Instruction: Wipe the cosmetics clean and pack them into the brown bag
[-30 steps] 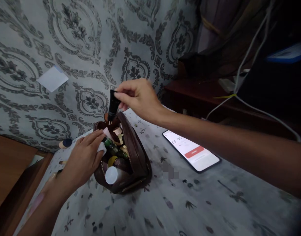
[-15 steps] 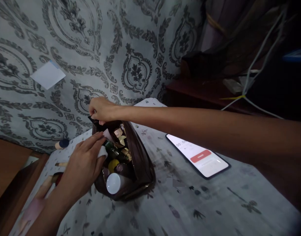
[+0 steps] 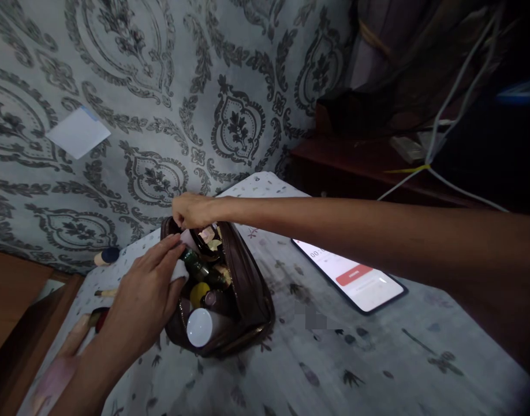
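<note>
Brown bag [image 3: 257, 300] sits on the printed cloth [image 3: 291, 370], unzipped, its mouth gaping upward, likely set so the contents can be reached from above. It stands near the patterned hanging [image 3: 239, 124].

Left hand [image 3: 148, 283] lies over the near-left rim, fingers straight and side by side, a white scrap [image 3: 180, 270], cloth or tissue, by the thumb. Reads as a steadying hold, keeping that wall from sagging inward. Whether the grip pinches rim or scrap, cannot tell.

Right hand [image 3: 192, 211] is at the far end of the bag, knuckles up, fingertips sunk behind the rim. Grip there cannot be told: tips hidden, nothing visible between them. The arm crosses above the phone [image 3: 380, 290] and hides part of its timer.

Inside, packed close: white-topped container [image 3: 200, 327] at the near end, yellow round item [image 3: 199, 294] beside it, green glassy items [image 3: 200, 266] mid-bag, pale gold pieces [image 3: 211, 238] toward the far end. The tight fit probably helps props them up.

Phone lies face up, apart from the bag, presumably to keep its display readable. Left of the bag: dark-tipped item [image 3: 107, 256] on the cloth.
</note>
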Demonstrator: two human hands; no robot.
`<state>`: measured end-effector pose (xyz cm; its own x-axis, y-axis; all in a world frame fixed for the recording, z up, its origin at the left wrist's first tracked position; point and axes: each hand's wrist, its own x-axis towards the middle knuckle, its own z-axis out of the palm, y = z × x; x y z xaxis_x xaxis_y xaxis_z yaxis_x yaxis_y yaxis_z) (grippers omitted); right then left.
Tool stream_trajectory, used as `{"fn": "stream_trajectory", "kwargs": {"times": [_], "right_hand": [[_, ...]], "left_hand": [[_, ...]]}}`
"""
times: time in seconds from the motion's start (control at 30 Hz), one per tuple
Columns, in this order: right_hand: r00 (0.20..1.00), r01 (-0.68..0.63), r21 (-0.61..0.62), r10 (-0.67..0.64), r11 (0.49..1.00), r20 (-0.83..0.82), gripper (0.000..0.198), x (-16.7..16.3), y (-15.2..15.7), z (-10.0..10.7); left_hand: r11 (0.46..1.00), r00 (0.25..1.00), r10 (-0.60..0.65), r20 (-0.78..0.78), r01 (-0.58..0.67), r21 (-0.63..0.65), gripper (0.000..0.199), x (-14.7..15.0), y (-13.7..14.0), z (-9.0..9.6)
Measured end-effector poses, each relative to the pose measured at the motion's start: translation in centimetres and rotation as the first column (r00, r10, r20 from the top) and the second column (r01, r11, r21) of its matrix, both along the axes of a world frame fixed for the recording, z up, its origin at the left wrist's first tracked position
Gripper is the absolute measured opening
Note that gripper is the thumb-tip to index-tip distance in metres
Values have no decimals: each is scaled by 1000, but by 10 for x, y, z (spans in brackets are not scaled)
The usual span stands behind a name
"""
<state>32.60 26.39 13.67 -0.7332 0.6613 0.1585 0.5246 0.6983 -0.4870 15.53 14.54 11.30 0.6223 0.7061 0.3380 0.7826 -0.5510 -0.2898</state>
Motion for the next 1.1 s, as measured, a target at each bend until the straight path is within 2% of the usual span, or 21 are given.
{"fn": "stream_trajectory", "kwargs": {"times": [0.1, 0.43, 0.57, 0.77, 0.93, 1.03, 1.1], "right_hand": [[992, -2, 59, -6, 998, 126, 21, 1, 3, 2], [985, -56, -81, 69, 995, 159, 31, 4, 8, 7], [975, -116, -46, 123, 992, 185, 43, 5, 10, 8], [964, -147, 9, 141, 989, 227, 43, 3, 11, 7], [958, -156, 58, 137, 986, 251, 43, 2, 8, 10], [954, -135, 81, 108, 987, 281, 42, 4, 3, 14], [963, -87, 101, 57, 991, 265, 43, 7, -2, 17]], "left_hand": [[1000, 1000, 18, -1, -18, -6, 42, 0, -1, 1], [999, 1000, 17, 21, -16, -34, 40, 1, -2, 1], [996, 996, 62, 59, -58, -61, 41, 3, -3, 0], [994, 992, 70, 103, -60, -95, 43, 5, -3, 0], [990, 948, 60, 314, -15, -143, 44, -2, -9, 5], [993, 864, 70, 499, -14, -117, 41, -13, -21, 12], [986, 792, 155, 590, -89, -140, 40, -25, -32, 15]]}}
